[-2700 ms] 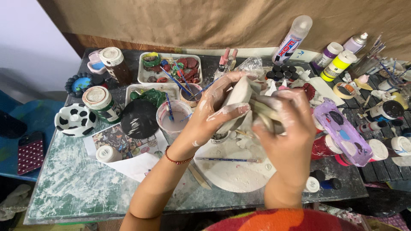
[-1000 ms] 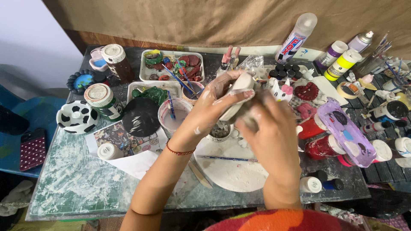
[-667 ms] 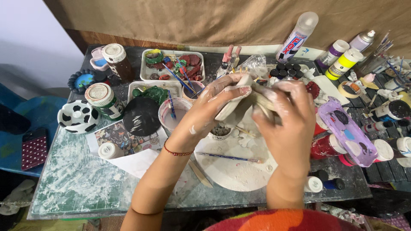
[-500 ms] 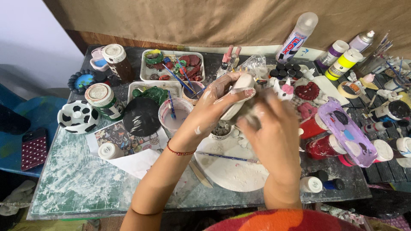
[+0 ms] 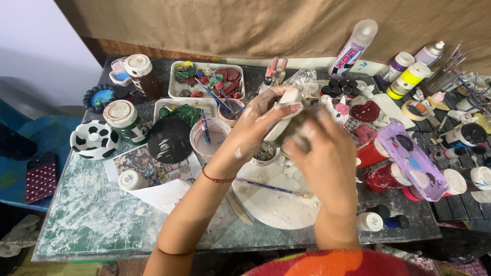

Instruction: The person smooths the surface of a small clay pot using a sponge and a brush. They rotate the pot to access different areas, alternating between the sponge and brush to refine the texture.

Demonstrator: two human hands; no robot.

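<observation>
Bench (image 5: pixel 92 225) under your fingers is green, paint-smeared and crowded. Straight below them: one round white palette (image 5: pixel 279 202) with a thin paintbrush (image 5: pixel 276 187) lying across it. Left of your fingers: one black disc (image 5: pixel 170 139), one pinkish water cup (image 5: pixel 209 139), two white trays (image 5: pixel 176 91) of red and green bits, two white-lidded jars, green (image 5: pixel 123 120) and brown (image 5: pixel 142 74). Right of your fingers: one long lilac palette (image 5: pixel 417 161) and red paint pots (image 5: pixel 383 176). Beyond them: one tall white spray can (image 5: pixel 353 48) with a red and blue label, one yellow bottle (image 5: pixel 406 81).

Your left hand (image 5: pixel 261 125) grips the pale clay piece (image 5: pixel 286 115), fingers wrapped round it, above the palette. Your right hand (image 5: pixel 319 153) is closed over its right side and blurred; most of the piece is hidden.
</observation>
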